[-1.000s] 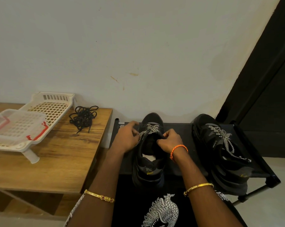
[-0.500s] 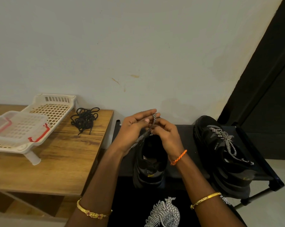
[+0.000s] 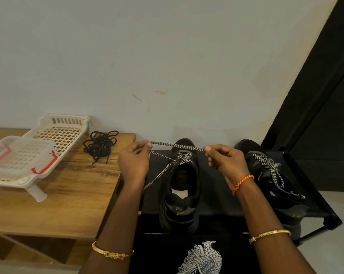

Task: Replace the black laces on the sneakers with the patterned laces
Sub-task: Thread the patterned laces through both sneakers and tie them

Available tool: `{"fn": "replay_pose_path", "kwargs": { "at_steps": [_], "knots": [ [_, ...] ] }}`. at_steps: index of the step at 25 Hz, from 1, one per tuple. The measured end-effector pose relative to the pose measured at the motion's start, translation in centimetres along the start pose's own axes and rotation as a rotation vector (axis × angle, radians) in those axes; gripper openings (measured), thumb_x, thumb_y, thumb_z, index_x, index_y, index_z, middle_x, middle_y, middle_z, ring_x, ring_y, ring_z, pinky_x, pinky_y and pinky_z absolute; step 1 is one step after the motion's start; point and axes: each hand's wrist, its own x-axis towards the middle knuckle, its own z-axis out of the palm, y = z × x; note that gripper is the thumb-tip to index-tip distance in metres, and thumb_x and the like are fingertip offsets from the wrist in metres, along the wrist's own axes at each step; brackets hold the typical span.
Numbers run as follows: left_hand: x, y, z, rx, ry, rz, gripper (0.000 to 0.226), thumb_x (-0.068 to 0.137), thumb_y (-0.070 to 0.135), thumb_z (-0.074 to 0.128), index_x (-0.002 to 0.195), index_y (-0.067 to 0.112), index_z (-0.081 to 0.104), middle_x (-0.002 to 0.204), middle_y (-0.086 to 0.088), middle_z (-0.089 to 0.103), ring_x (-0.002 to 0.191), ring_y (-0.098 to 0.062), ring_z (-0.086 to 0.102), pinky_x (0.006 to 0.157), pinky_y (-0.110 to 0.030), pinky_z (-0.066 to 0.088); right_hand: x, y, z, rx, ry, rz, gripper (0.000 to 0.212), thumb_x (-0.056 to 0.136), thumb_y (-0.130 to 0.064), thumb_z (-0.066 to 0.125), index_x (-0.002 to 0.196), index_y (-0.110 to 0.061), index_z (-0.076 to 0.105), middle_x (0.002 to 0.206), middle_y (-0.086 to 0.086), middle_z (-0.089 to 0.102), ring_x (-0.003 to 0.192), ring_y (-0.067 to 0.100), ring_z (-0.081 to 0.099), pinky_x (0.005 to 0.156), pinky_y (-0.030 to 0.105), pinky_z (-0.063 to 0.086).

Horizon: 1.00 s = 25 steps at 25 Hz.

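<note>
A black sneaker [image 3: 182, 194] stands on a black rack, toe toward the wall, with a black-and-white patterned lace [image 3: 177, 145] threaded through its front eyelets. My left hand [image 3: 133, 161] and my right hand [image 3: 224, 161] each pinch that lace and hold a stretch of it taut and level above the toe. Another strand runs from the eyelets down past my left wrist. To the right sits the second black sneaker [image 3: 270, 182], fully laced with a patterned lace [image 3: 270, 167]. A tangle of black laces [image 3: 100, 145] lies on the wooden table.
A wooden table [image 3: 54, 204] on the left carries a white plastic slotted rack [image 3: 36, 147] with a clear red-clipped lid. The black shoe rack [image 3: 315, 194] stands against a pale wall. A dark door panel fills the right side.
My hands, which met above the shoe's toe half a second ago, have pulled apart sideways, stretching the patterned lace straight between them.
</note>
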Motion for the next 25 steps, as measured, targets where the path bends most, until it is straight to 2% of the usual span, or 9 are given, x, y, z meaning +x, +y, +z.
{"fn": "replay_pose_path", "kwargs": {
  "at_steps": [6,9,14,16,18,20,22,23,25],
  "knots": [
    [-0.2,-0.1,0.3,0.074,0.165,-0.231,0.011,0.088,0.018,0.061,0.093,0.012,0.068,0.080,0.000,0.066,0.068,-0.010,0.056,0.066,-0.027,0.046,0.5,0.6,-0.8,-0.062,0.067,0.080,0.011,0.084,0.006,0.062,0.091,-0.001,0.067,0.072,0.007,0.063,0.064,0.012,0.058,0.050,0.013,0.051],
    [-0.4,0.1,0.1,0.125,0.137,-0.321,0.008,0.087,0.019,0.054,0.093,0.017,0.058,0.082,0.000,0.059,0.081,-0.018,0.055,0.088,-0.040,0.047,0.4,0.7,-1.1,-0.113,0.113,0.068,0.011,0.077,0.001,0.072,0.081,-0.008,0.068,0.071,0.004,0.065,0.062,0.009,0.061,0.050,0.016,0.051],
    [-1.4,0.3,1.1,0.333,-0.319,0.286,0.017,0.080,0.049,0.052,0.096,0.053,0.056,0.113,0.020,0.056,0.126,-0.009,0.039,0.110,-0.052,0.027,-0.2,0.2,0.0,-0.088,-0.069,0.034,0.015,0.084,0.004,0.063,0.091,-0.008,0.067,0.071,-0.003,0.070,0.059,0.000,0.065,0.053,0.014,0.052],
    [-2.9,0.9,1.8,0.360,-0.482,0.441,0.022,0.083,0.042,0.055,0.103,0.052,0.059,0.113,0.031,0.052,0.130,0.004,0.028,0.112,-0.035,0.006,-0.5,0.0,0.6,-0.110,-0.098,0.001,0.018,0.078,0.001,0.070,0.089,-0.013,0.068,0.065,-0.008,0.071,0.060,-0.002,0.065,0.051,0.012,0.049],
    [-3.8,0.9,2.5,0.313,-0.538,0.550,0.036,0.077,0.028,0.048,0.108,0.043,0.061,0.114,0.032,0.053,0.131,0.007,0.028,0.107,-0.023,0.004,-0.6,-0.1,1.0,-0.082,-0.094,-0.008,0.019,0.074,0.002,0.073,0.085,-0.012,0.066,0.059,-0.008,0.069,0.056,-0.003,0.064,0.048,0.010,0.045],
    [-3.7,1.5,2.4,-0.019,-0.425,0.521,0.038,0.069,0.016,0.041,0.094,0.027,0.067,0.103,0.018,0.065,0.119,-0.002,0.050,0.106,-0.025,0.027,-0.5,-0.1,1.1,-0.081,-0.071,-0.015,0.018,0.075,0.003,0.073,0.082,-0.011,0.065,0.056,-0.009,0.068,0.053,-0.004,0.062,0.047,0.009,0.044],
    [-2.6,2.5,1.6,-0.445,-0.234,0.332,0.022,0.068,0.008,0.036,0.062,0.012,0.057,0.057,0.008,0.060,0.069,-0.011,0.065,0.079,-0.025,0.050,-0.3,-0.1,1.0,-0.099,-0.049,-0.025,0.017,0.077,0.001,0.072,0.080,-0.014,0.064,0.058,-0.008,0.066,0.053,-0.005,0.060,0.047,0.010,0.044],
    [-2.1,2.8,1.1,-0.572,-0.178,0.233,0.021,0.071,0.010,0.034,0.056,0.012,0.048,0.042,0.006,0.047,0.045,-0.013,0.054,0.066,-0.028,0.052,-0.2,-0.1,1.0,-0.106,-0.048,-0.029,0.017,0.078,0.000,0.071,0.079,-0.015,0.064,0.061,-0.008,0.066,0.054,-0.005,0.060,0.048,0.011,0.045],
    [-1.6,2.7,0.3,-0.570,-0.200,0.169,0.032,0.083,0.024,0.037,0.055,0.010,0.042,0.037,0.005,0.037,0.033,-0.011,0.035,0.049,-0.028,0.045,-0.2,-0.2,0.9,-0.107,-0.074,-0.033,0.017,0.079,-0.001,0.071,0.080,-0.016,0.064,0.064,-0.007,0.066,0.058,-0.003,0.061,0.050,0.012,0.046]
  ]
}}
